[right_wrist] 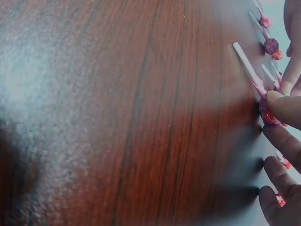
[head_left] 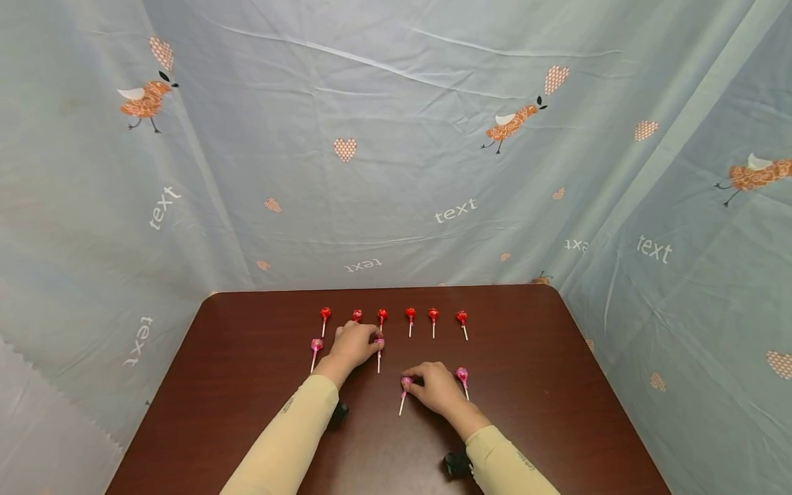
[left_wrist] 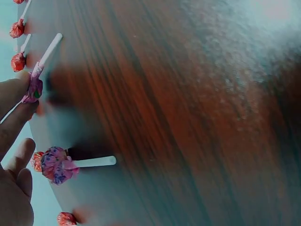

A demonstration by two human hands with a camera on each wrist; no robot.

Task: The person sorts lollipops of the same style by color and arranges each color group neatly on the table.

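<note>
My left hand [head_left: 353, 345] pinches the candy end of a pink lollipop [head_left: 379, 342] between thumb and finger, its white stick pointing toward me. To the right and nearer me, my right hand [head_left: 438, 388] pinches a second pink lollipop [head_left: 405, 381] by its candy end. In the left wrist view, another pink lollipop [left_wrist: 57, 165] lies beside the left hand's fingers. A pink lollipop [head_left: 317, 344] rests left of the left hand, and one more pink lollipop [head_left: 462, 373] lies just beyond the right hand, its stick end partly hidden.
Along the far side of the brown table [head_left: 532, 412] runs a row of several red lollipops [head_left: 411, 313]; the left hand partly covers one red lollipop [head_left: 357, 315]. A patterned grey-blue cloth [head_left: 396, 227] hangs behind and around the table. Black wrist gear [head_left: 456, 465] sits under the right forearm.
</note>
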